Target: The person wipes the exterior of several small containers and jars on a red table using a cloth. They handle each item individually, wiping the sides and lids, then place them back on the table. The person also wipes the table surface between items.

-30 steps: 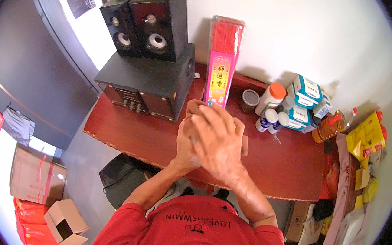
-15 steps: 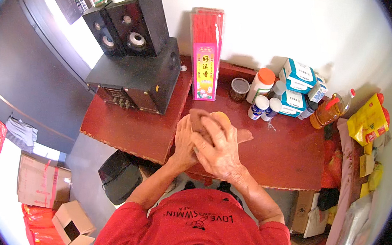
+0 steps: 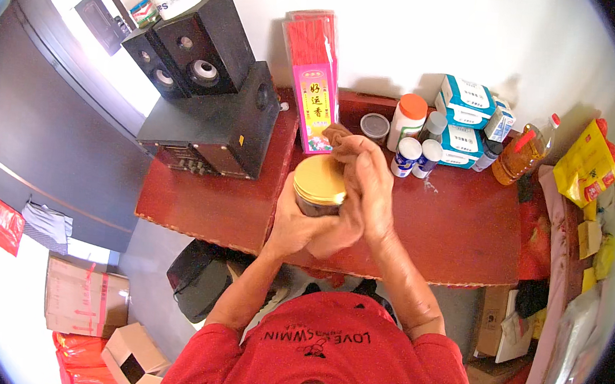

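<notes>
In front of my chest, above the red table, my left hand (image 3: 291, 223) is wrapped round a jar (image 3: 320, 181) with a gold lid and a dark body. The lid faces up, slightly tilted. My right hand (image 3: 372, 187) presses a brown cloth (image 3: 340, 237) against the jar's right side, its fingers pointing up. Part of the cloth shows above the fingers and part hangs below them. Beyond the hands stands a pink and yellow packet of red incense sticks (image 3: 311, 83), upright against the wall.
Black speakers (image 3: 206, 51) rest on a dark audio unit (image 3: 210, 129) at the table's left. Right of the incense are a dark-lidded jar (image 3: 374, 128), an orange-capped bottle (image 3: 407, 120), several small bottles, blue-white packs (image 3: 465, 103) and an oil bottle (image 3: 522, 159). Cardboard boxes (image 3: 86, 297) stand lower left.
The jar has tipped so its gold lid now shows fully. My right hand has gone from over the jar to its right side with the cloth. The view has shifted slightly.
</notes>
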Demonstrator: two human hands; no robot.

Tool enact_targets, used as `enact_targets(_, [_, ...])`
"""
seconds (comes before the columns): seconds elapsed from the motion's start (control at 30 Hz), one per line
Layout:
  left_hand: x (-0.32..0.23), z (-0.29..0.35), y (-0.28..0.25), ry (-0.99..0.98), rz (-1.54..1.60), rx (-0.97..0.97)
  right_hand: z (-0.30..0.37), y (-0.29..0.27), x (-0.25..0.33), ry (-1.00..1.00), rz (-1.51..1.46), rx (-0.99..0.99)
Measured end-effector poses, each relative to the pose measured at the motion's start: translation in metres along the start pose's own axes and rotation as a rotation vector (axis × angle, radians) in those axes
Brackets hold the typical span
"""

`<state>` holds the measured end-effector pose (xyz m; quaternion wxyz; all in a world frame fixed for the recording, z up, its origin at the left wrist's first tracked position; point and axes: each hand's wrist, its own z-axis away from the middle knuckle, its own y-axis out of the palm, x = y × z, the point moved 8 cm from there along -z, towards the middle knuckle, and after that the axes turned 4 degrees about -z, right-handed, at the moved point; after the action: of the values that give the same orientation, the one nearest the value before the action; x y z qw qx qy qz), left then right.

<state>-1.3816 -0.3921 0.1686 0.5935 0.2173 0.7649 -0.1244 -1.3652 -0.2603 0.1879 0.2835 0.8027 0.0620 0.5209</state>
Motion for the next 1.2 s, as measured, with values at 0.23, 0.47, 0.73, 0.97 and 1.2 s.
enact_targets(0.23, [0.021,0.000,-0.017,-0.066,0.265,-0.125,0.064,0.044,0.033,-0.638,1.047,0.068])
enact_targets(0.47, [0.015,-0.002,-0.011,0.018,0.453,-0.087,0.030,0.014,0.021,-0.265,0.613,0.140])
enact_targets(0.73, [0.028,-0.015,-0.016,0.027,0.452,-0.106,0.032,-0.019,-0.023,0.090,-0.111,-0.016])
enact_targets(0.97, [-0.013,-0.014,-0.003,0.156,0.012,-0.403,0.051,-0.040,-0.002,-0.347,0.347,-0.268])
enact_targets(1.2, [-0.015,-0.010,0.012,0.147,0.260,-0.213,0.071,0.008,0.036,-0.727,0.890,-0.012])
